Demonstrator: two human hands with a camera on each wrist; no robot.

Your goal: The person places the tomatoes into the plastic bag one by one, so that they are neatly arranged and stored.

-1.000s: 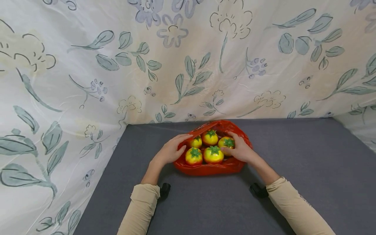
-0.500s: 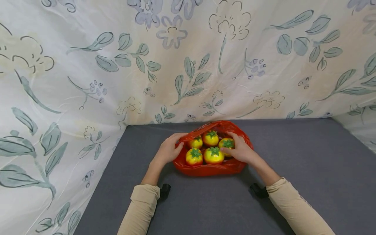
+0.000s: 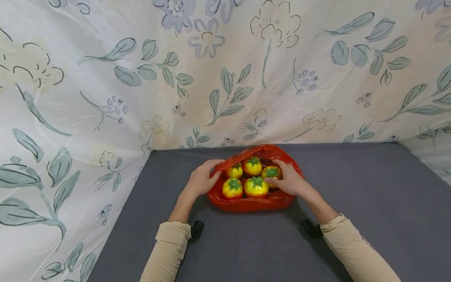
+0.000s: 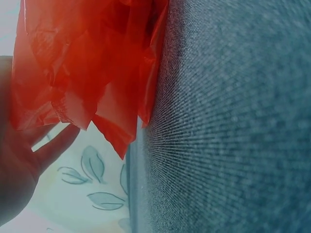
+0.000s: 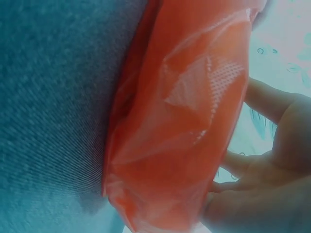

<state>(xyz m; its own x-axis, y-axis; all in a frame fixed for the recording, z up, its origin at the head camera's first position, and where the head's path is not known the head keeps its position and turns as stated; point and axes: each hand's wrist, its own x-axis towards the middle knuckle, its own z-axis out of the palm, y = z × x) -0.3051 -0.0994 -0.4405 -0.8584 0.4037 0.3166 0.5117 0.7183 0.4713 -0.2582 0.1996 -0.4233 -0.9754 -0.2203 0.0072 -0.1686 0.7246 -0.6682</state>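
Observation:
A red plastic bag (image 3: 251, 205) lies on the table with its mouth spread wide. Inside sit several yellow-and-red tomatoes with green leafy tops, among them a front left tomato (image 3: 231, 192) and a front middle tomato (image 3: 256, 191). My left hand (image 3: 201, 181) pinches the bag's left rim between thumb and fingers; the left wrist view shows the red film (image 4: 73, 63) hiding part of that hand. Reaching over the right rim, my right hand (image 3: 291, 181) holds the rightmost tomato (image 3: 270, 174) between thumb and fingers. In the right wrist view, the bag's wall (image 5: 180, 126) hides the fingertips.
The dark grey table (image 3: 246, 246) extends around the bag. A floral curtain (image 3: 225, 78) hangs along the back edge and the left side. Black wrist-worn devices show under the left wrist (image 3: 196, 229) and under the right wrist (image 3: 311, 228).
My left hand has drawn back slightly leftward from over the bag's opening and now grips its rim. The right hand stays in place, while the rightmost tomato has tilted a little.

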